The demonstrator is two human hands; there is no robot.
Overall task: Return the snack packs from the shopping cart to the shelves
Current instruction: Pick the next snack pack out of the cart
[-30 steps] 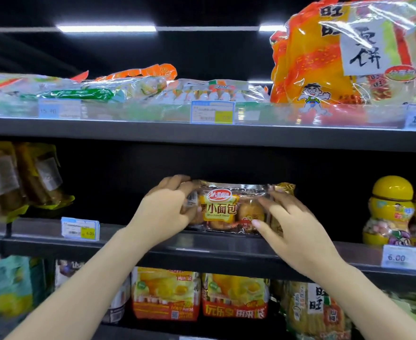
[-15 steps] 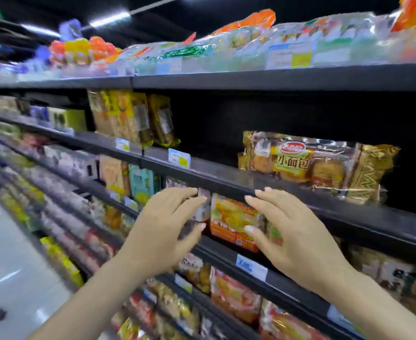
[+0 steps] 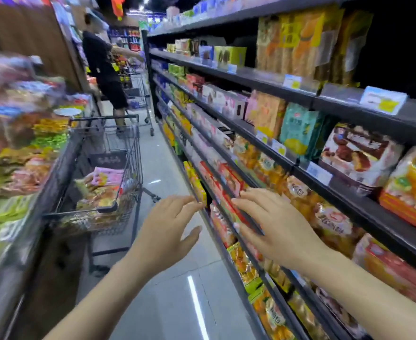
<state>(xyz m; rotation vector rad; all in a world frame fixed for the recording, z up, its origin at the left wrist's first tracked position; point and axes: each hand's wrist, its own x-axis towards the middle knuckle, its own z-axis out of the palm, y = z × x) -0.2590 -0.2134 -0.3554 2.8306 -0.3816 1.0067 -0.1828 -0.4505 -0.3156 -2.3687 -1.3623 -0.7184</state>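
Both hands have left the shelved bread pack: left hand [image 3: 165,231] and right hand [image 3: 277,229] hover spread and empty between shopping cart [image 3: 128,153] and shelves [image 3: 349,207].

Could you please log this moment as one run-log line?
left hand open, empty | right hand open, empty | shopping cart holds snack packs

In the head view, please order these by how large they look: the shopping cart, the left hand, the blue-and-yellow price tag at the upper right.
1. shopping cart, clearly largest.
2. left hand, though it is enlarged by nearness to the camera.
3. price tag, smallest.
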